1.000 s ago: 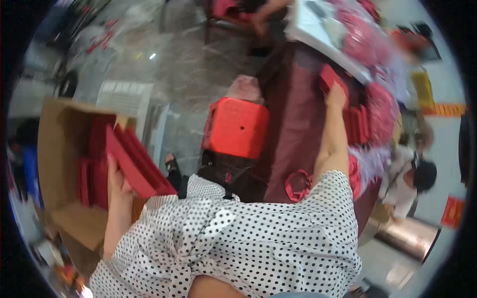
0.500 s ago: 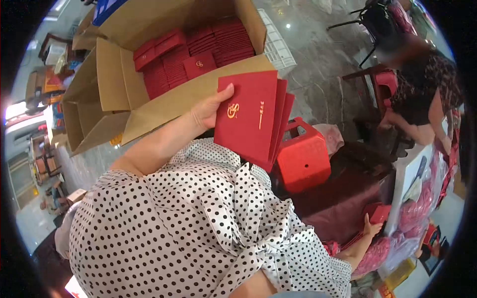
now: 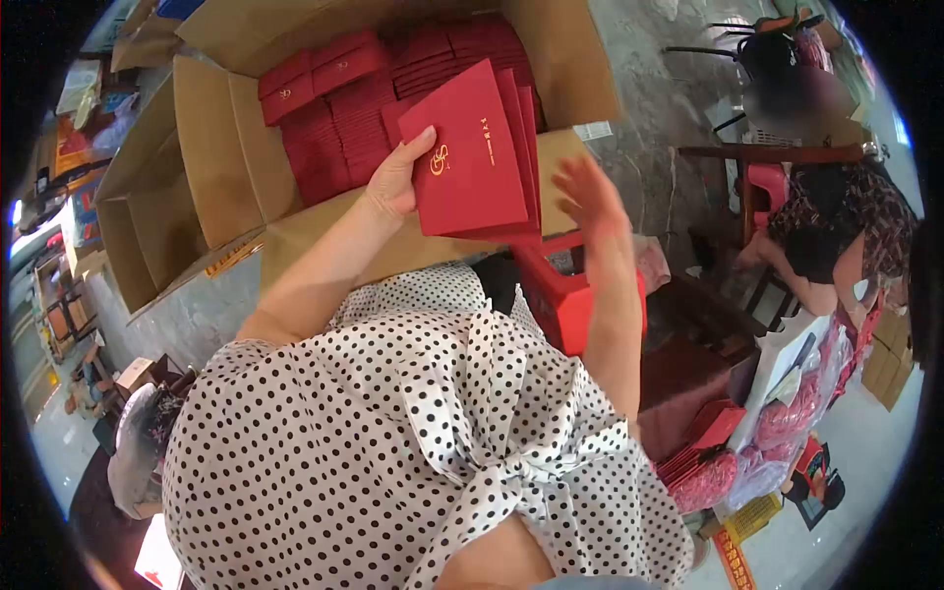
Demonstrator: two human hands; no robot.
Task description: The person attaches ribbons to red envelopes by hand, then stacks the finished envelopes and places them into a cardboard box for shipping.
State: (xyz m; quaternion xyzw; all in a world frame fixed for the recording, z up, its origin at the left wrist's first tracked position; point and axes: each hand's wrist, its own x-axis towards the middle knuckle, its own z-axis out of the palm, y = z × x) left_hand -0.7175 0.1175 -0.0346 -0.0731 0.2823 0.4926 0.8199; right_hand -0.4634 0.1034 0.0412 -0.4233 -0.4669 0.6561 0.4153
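Observation:
My left hand [image 3: 398, 175] grips a few flat red folders [image 3: 477, 162] with gold lettering, its thumb on the front one. They are fanned slightly at their right edges and held over the front flap of a large cardboard box [image 3: 221, 147]. Inside the box lie tight stacks of matching red folders [image 3: 339, 138]. My right hand [image 3: 595, 202], a little blurred, is raised just right of the held folders, apart from them. Its fingers are stretched out and nothing shows in them. More red folders [image 3: 713, 428] rest on the dark red surface at lower right.
A red plastic stool [image 3: 570, 305] stands below my right hand. Pink plastic-wrapped bundles [image 3: 787, 418] lie along a white table edge on the right. Another person [image 3: 831, 216] sits at the far right, near a dark wooden chair [image 3: 777, 152].
My right hand has let go of a red folder at lower right and swung up beside the held folders. My left hand has carried its folders up and left, closer to the box.

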